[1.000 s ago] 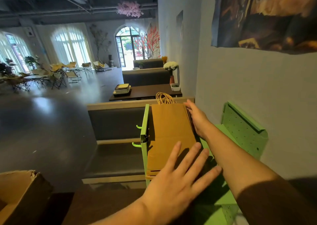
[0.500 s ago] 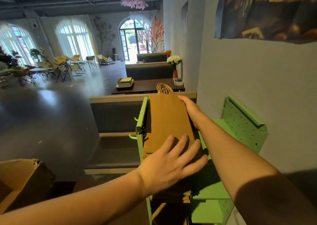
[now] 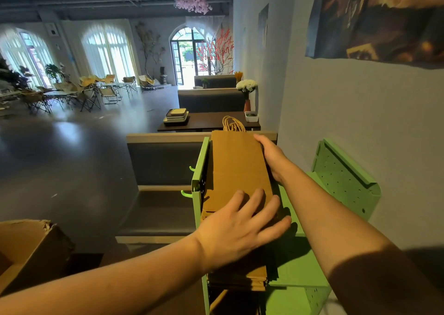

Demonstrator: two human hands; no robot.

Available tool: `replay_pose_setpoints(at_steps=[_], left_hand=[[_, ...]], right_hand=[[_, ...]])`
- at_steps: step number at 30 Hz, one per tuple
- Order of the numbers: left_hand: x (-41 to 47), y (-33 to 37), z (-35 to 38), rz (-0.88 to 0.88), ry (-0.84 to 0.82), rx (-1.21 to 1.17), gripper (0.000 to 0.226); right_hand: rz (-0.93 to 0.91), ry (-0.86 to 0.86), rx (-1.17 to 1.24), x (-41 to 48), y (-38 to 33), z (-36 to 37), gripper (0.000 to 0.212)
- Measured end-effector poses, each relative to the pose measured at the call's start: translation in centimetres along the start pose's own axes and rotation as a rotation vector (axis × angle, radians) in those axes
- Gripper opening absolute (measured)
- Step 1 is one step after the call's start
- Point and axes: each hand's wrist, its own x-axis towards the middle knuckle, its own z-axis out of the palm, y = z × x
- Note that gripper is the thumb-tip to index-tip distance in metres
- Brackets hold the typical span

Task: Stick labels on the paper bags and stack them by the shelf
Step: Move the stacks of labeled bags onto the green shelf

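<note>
Both hands on a stack of brown paper bags (image 3: pixel 237 168) lying on a green shelf (image 3: pixel 346 182).

The bags lie flat on the shelf's top level, tight against its perforated left side panel, with their twisted cord handles (image 3: pixel 232 123) pointing away from the person. The left hand (image 3: pixel 237 228) rests palm down on the near end of the top bag, fingers straight and spread, so its grip is released. The right hand (image 3: pixel 271 156) lies against the stack's right edge near the far end, thumb on top of the bag (the other fingers are hidden down the side, so I cannot tell whether that grip has closed). More bags show on the level below. A torn cardboard box (image 3: pixel 28 249) sits at lower left, and a grey booth seat (image 3: pixel 161 163) stands just beyond the shelf.
</note>
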Motion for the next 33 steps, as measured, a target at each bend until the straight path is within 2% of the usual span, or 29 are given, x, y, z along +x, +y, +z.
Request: replay_pose_setpoints(at_steps=[2, 5, 9, 14, 19, 24, 29, 33], left_hand=[[0.0, 0.1, 0.1, 0.001, 0.006, -0.008, 0.080], [0.0, -0.1, 0.0, -0.010, 0.033, -0.032, 0.083], [-0.3, -0.4, -0.1, -0.036, 0.094, -0.060, 0.082], [-0.5, -0.7, 0.1, -0.087, 0.067, -0.070, 0.080], [-0.4, -0.6, -0.6, -0.066, 0.053, -0.069, 0.075], [-0.6, 0.4, -1.0, -0.076, 0.045, -0.085, 0.075], [-0.7, 0.3, -1.0, -0.155, 0.015, -0.123, 0.089], [-0.7, 0.4, -1.4, -0.225, -0.017, -0.165, 0.081]], right_hand=[[0.005, 0.032, -0.016, 0.6, -0.4, -0.1, 0.058], [0.059, -0.006, -0.072, 1.4, -0.7, -0.1, 0.070], [0.061, -0.067, -0.104, 1.5, -0.8, -0.2, 0.060], [0.052, -0.067, -0.100, 1.2, -0.8, -0.3, 0.049], [0.013, -0.061, -0.082, 1.0, -0.4, -0.5, 0.042], [0.008, -0.073, -0.110, 0.7, 0.3, -0.9, 0.044], [0.037, -0.092, -0.114, -0.1, 0.5, -0.5, 0.048], [-0.023, -0.051, -0.054, -0.8, 0.3, -0.2, 0.041]])
